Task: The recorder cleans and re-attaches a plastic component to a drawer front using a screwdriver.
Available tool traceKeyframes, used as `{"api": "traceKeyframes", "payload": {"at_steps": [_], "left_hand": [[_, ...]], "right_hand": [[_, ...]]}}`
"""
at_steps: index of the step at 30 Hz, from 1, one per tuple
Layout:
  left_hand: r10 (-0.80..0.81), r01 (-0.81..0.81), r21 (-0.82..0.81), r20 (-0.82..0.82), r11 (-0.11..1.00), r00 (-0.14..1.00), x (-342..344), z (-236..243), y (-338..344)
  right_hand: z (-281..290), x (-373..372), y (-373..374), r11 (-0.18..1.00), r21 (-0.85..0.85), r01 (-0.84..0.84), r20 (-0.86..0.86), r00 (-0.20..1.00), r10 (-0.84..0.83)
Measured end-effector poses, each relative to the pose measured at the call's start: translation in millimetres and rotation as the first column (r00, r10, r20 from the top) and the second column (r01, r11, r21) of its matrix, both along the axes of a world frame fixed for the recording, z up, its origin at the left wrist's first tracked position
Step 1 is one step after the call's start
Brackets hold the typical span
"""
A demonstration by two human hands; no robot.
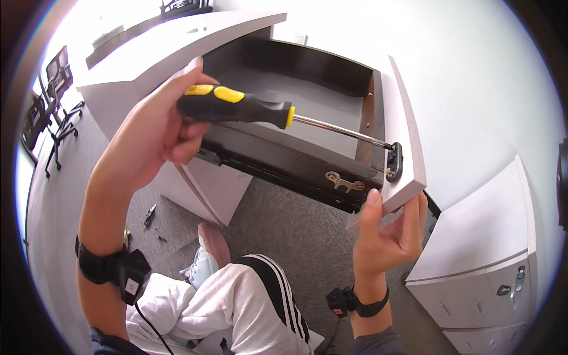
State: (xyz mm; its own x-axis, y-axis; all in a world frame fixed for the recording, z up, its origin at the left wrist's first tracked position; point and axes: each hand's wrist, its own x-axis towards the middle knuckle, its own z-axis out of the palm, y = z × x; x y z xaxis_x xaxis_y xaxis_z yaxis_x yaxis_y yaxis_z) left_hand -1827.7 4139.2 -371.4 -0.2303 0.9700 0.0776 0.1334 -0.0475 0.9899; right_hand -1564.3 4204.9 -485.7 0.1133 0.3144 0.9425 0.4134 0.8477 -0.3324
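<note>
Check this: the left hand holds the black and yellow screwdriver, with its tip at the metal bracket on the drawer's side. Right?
Not quite: the tip is at the black fitting on the drawer front, as the head view shows. The left hand does hold the black and yellow screwdriver.

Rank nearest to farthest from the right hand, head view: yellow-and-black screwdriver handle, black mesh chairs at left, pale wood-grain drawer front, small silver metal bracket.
1. Pale wood-grain drawer front: at the right hand's fingers.
2. Small silver metal bracket: just up and left, on the dark drawer side.
3. Yellow-and-black screwdriver handle: upper left, in the left hand.
4. Black mesh chairs: far left background.
</note>
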Motion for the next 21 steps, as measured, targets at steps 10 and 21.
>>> {"api": "traceKeyframes", "payload": {"at_steps": [10,21], "left_hand": [[0.036,0.018,0.251,-0.209,0.968,0.977,-2.8,-6.5,8.6],[0.102,-0.065,0.161,-0.236,0.985,0.966,-1.6,-4.0,9.3]], "right_hand": [[2.4,3.7,-1.4,0.999,-0.031,0.023,-0.018,1.0,-0.023],[8.0,8.3,-3.7,0.997,-0.067,0.046,0.042,0.998,-0.044]]}}
